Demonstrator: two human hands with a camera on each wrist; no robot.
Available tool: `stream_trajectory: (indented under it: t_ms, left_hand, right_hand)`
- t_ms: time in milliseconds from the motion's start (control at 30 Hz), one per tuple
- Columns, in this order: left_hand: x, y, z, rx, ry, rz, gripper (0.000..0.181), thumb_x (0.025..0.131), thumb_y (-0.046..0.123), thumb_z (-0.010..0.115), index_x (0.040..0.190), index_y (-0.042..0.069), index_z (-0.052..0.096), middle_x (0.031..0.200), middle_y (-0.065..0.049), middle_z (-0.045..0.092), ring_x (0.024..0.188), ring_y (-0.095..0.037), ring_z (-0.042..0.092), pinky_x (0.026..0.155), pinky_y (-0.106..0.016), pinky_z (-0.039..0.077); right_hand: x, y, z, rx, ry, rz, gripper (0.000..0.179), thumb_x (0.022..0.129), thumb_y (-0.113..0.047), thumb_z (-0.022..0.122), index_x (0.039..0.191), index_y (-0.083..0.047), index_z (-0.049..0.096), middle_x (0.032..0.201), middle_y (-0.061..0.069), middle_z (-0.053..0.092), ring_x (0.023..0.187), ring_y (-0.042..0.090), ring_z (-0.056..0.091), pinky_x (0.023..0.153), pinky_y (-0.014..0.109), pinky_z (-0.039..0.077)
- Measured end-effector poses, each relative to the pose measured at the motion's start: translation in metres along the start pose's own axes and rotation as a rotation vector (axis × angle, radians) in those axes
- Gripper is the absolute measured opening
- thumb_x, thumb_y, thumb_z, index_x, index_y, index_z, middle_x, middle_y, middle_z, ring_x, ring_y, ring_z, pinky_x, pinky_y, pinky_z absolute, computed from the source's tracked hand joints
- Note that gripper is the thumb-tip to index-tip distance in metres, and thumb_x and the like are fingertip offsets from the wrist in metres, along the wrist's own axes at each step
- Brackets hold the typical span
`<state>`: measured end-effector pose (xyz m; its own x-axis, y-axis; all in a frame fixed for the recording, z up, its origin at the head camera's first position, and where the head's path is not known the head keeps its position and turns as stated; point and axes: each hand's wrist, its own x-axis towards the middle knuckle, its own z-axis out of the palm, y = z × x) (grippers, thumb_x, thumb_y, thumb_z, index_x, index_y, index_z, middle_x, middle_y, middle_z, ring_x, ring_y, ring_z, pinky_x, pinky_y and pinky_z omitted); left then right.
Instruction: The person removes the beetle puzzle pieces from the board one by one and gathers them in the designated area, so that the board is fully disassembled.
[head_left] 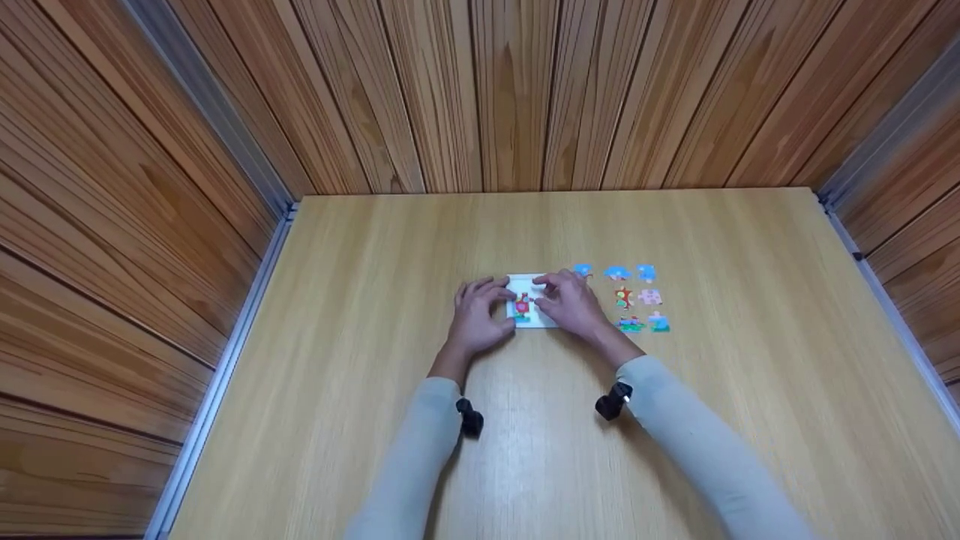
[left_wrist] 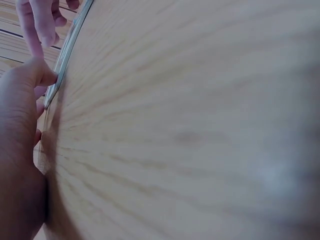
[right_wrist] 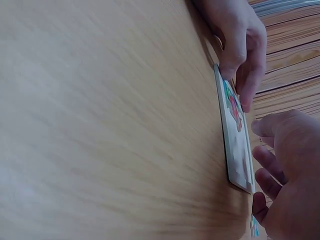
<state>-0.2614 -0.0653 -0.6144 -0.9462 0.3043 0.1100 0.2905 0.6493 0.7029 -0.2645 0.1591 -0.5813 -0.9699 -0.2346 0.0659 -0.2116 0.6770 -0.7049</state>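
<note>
A white puzzle tray (head_left: 536,324) lies flat on the table, with red and green puzzle pieces (head_left: 521,306) in its left part. My left hand (head_left: 478,311) holds the tray at its left end, thumb on the near edge and fingers toward the far left corner. Over the tray's right part is my right hand (head_left: 571,304), its fingers bent loosely and the thumb apart from the index finger. In the right wrist view no piece shows between the right hand's (right_wrist: 295,160) fingers. Part of the tray is hidden beneath that hand.
Several loose puzzle pieces (head_left: 650,297) lie in rows right of the tray, partly blue, pink and green. One blue piece (head_left: 583,268) sits close beyond the right hand. Wood-panelled walls (head_left: 517,97) stand behind and beside the table (head_left: 360,300).
</note>
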Motion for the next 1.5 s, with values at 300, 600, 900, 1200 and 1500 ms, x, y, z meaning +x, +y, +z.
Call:
stream_trajectory:
  t_ms: [300, 600, 900, 1200, 1500]
  left_hand:
    - [-0.001, -0.002, 0.001, -0.015, 0.022, 0.03, 0.046, 0.087, 0.024, 0.078, 0.131, 0.012, 0.078, 0.168, -0.009, 0.063, 0.161, -0.039, 0.049, 0.14, -0.071, 0.014]
    - [-0.002, 0.0, -0.001, -0.007, 0.014, 0.019, 0.047, 0.095, 0.029, 0.079, 0.139, 0.013, 0.077, 0.169, -0.009, 0.062, 0.162, -0.038, 0.047, 0.141, -0.071, 0.013]
    - [-0.001, 0.0, 0.0, -0.005, -0.006, -0.016, 0.055, 0.097, 0.032, 0.081, 0.148, 0.015, 0.073, 0.167, -0.006, 0.063, 0.164, -0.035, 0.045, 0.144, -0.066, 0.01]
    - [-0.002, -0.002, 0.001, -0.015, 0.011, -0.004, 0.052, 0.094, 0.031, 0.082, 0.142, 0.013, 0.077, 0.164, -0.008, 0.065, 0.162, -0.037, 0.046, 0.143, -0.066, 0.011]
    - [0.0, 0.0, 0.002, 0.007, 0.019, -0.019, 0.052, 0.093, 0.032, 0.083, 0.141, 0.015, 0.077, 0.163, -0.007, 0.066, 0.159, -0.036, 0.049, 0.143, -0.067, 0.013]
  right_hand:
    - [-0.003, -0.001, 0.009, -0.081, -0.041, 0.023, 0.045, 0.1, -0.016, 0.081, 0.141, 0.002, 0.074, 0.119, 0.021, 0.068, 0.116, 0.037, 0.057, 0.102, 0.053, 0.047]
    - [-0.006, -0.007, 0.009, -0.077, -0.07, 0.048, 0.042, 0.102, -0.017, 0.079, 0.142, -0.005, 0.076, 0.128, 0.023, 0.067, 0.125, 0.041, 0.055, 0.111, 0.059, 0.043]
    - [-0.006, -0.009, 0.008, -0.074, -0.113, 0.088, 0.039, 0.105, -0.018, 0.076, 0.143, -0.009, 0.075, 0.131, 0.02, 0.065, 0.13, 0.039, 0.053, 0.113, 0.059, 0.04]
    - [-0.004, -0.006, 0.011, -0.034, -0.103, 0.075, 0.037, 0.103, -0.016, 0.078, 0.14, -0.012, 0.076, 0.13, 0.017, 0.071, 0.128, 0.038, 0.054, 0.109, 0.057, 0.039]
    - [0.002, 0.012, 0.023, 0.013, 0.024, 0.006, 0.03, 0.098, -0.01, 0.078, 0.128, -0.009, 0.081, 0.118, 0.016, 0.082, 0.12, 0.036, 0.057, 0.099, 0.052, 0.039]
